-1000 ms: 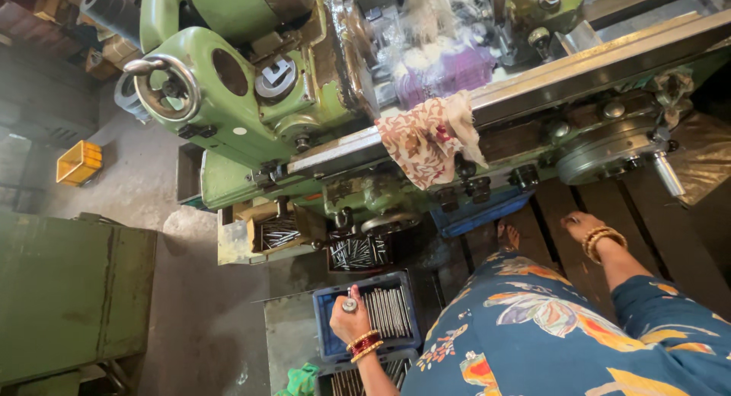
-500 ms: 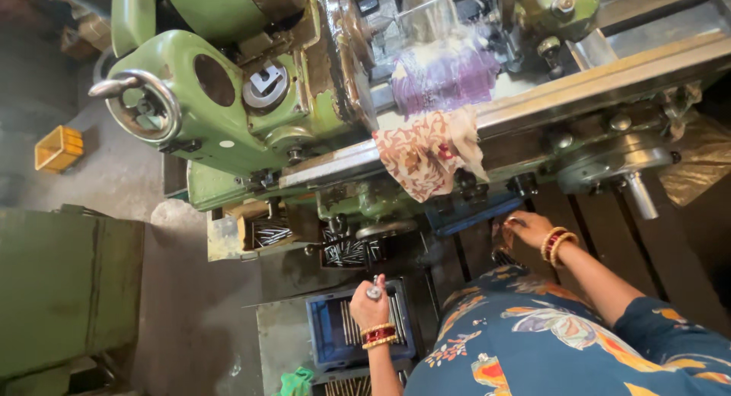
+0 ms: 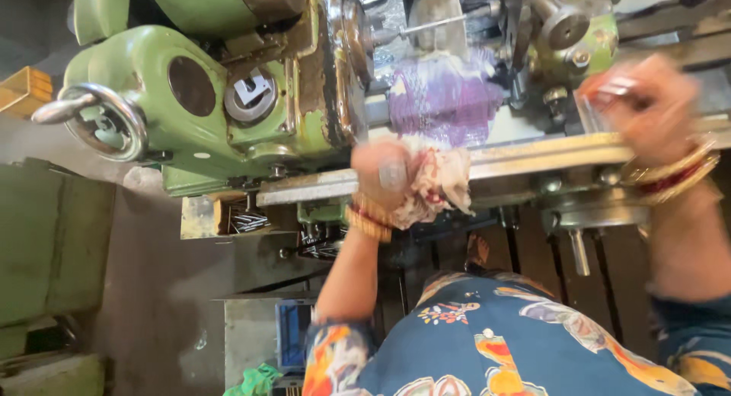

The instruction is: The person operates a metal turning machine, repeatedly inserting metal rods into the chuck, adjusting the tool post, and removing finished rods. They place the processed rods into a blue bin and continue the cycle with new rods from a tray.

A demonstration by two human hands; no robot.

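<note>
Both hands have come up from below: my left hand (image 3: 383,170) grips a small metal rod (image 3: 393,173) at frame centre, against the soft patterned rag (image 3: 442,184) on the lathe rail (image 3: 533,156). It looks stiff, light and slick, best pinched mid-shaft; my right hand (image 3: 647,106), upper right, is too blurred to tell.

yellow crate (image 3: 25,90) at left edge, blue bin (image 3: 293,333) below, possibly plastic

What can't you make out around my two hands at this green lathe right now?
- Head view: right hand is motion-blurred; its grip cannot be told.
- Small grey piece in left hand: blurred, kind unclear.
- Patterned rag hides the rail edge behind it.
</note>
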